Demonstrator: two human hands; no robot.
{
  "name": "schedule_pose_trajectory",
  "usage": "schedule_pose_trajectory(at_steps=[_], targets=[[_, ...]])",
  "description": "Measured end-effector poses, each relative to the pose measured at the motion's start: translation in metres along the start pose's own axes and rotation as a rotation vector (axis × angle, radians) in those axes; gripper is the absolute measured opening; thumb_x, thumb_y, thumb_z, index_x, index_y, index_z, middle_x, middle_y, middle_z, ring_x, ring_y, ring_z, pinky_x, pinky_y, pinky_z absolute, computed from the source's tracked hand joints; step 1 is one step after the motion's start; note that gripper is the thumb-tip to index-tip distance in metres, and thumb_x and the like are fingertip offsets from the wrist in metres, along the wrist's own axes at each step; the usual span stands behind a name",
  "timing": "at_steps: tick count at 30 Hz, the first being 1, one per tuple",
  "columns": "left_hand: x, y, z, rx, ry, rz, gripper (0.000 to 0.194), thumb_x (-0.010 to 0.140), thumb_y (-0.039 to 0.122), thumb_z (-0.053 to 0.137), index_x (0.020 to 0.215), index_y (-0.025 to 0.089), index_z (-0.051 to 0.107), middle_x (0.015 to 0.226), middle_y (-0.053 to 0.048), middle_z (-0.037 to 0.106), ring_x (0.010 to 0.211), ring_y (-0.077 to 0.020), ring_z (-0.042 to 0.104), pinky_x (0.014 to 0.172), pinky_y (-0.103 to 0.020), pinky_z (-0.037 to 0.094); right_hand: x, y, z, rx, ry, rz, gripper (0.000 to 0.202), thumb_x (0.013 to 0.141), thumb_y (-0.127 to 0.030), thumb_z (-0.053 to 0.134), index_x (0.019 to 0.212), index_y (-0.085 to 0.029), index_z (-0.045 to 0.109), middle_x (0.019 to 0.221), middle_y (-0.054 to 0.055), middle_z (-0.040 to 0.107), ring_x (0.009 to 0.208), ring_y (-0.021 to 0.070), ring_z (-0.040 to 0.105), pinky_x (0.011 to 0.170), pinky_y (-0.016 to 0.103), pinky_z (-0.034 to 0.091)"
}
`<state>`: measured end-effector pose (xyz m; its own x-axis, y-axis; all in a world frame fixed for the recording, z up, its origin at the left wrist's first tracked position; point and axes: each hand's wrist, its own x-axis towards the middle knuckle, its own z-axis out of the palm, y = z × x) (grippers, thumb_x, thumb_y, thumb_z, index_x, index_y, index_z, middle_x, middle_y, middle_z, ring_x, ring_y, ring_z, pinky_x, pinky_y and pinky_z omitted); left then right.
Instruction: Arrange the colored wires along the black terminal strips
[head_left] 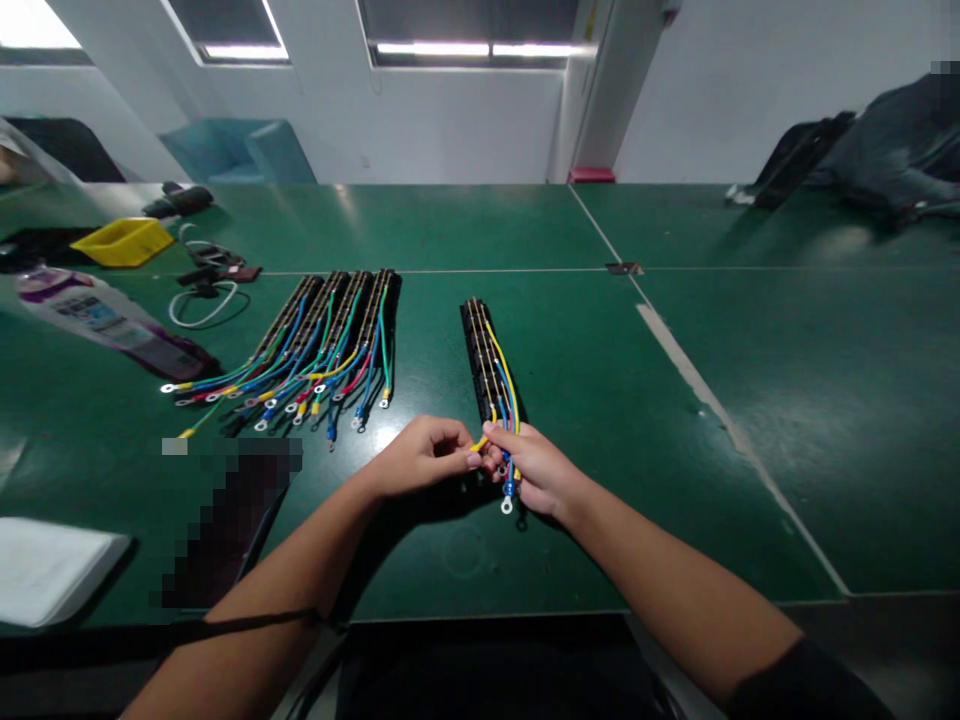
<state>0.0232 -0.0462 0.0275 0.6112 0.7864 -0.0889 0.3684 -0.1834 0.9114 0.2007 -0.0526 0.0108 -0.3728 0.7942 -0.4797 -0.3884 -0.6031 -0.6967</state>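
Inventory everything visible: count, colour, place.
Wired strip: 1, black, centre
Its wires: several, multicoloured, in hands
Other wired strips: 4, black, left
Bottle: 1, purple/white, far left
Tray: 1, yellow, back left
Cable: 1+, white, beside bottle
Clutter: several, dark, back left
Blurred item: 1, dark, front left
Flat item: 1, white, front left
Table: 1, green, centre
Armchair: 1, teal, back
Windows: 3, dark, back
Another person: 1, grey clothing, right
Left hand: 1, on wires
Right hand: 1, around wires

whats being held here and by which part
Left fingers pinch one yellow wire, apparently near its end; right fingers hold several coloured wires near their ring terminals.
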Motion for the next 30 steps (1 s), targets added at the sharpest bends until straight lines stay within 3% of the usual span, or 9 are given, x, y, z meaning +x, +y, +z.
schedule_pose_trajectory(at_steps=[6, 18, 30], targets=[[-0.001, -0.006, 0.002, -0.015, 0.089, -0.047, 0.032, 0.071, 0.039, 0.072, 0.077, 0.013, 0.054, 0.061, 0.003, 0.055, 0.053, -0.007, 0.044, 0.049, -0.017, 0.031, 0.0, 0.004, 0.001, -0.024, -0.001, -0.055, 0.027, 0.08, -0.03, 0.064, 0.064, -0.015, 0.049, 0.045, -0.004, 0.049, 0.04, 0.0066, 0.047, 0.04, 0.018, 0.036], [-0.001, 0.002, 0.0, 0.488, 0.163, 0.157, 0.028, 0.09, 0.036, 0.05, 0.078, 0.013, 0.063, 0.062, 0.0, 0.06, 0.055, -0.0089, 0.049, 0.053, -0.021, 0.031, -0.003, 0.004, 0.003, 0.034, 0.016, -0.064, 0.029, 0.071, -0.031, 0.072, 0.068, -0.016, 0.048, 0.045, -0.006, 0.047, 0.039, 0.0056, 0.043, 0.039, 0.017, 0.033], [-0.006, 0.004, -0.003, 0.464, 0.141, 0.209, 0.018, 0.083, 0.032, 0.059, 0.083, 0.015, 0.064, 0.062, 0.001, 0.061, 0.053, -0.0072, 0.051, 0.051, -0.018, 0.034, -0.001, 0.005, 0.002, -0.021, 0.021, -0.085, 0.032, 0.07, -0.037, 0.073, 0.07, -0.016, 0.048, 0.046, -0.006, 0.047, 0.04, 0.0057, 0.044, 0.041, 0.018, 0.036]])
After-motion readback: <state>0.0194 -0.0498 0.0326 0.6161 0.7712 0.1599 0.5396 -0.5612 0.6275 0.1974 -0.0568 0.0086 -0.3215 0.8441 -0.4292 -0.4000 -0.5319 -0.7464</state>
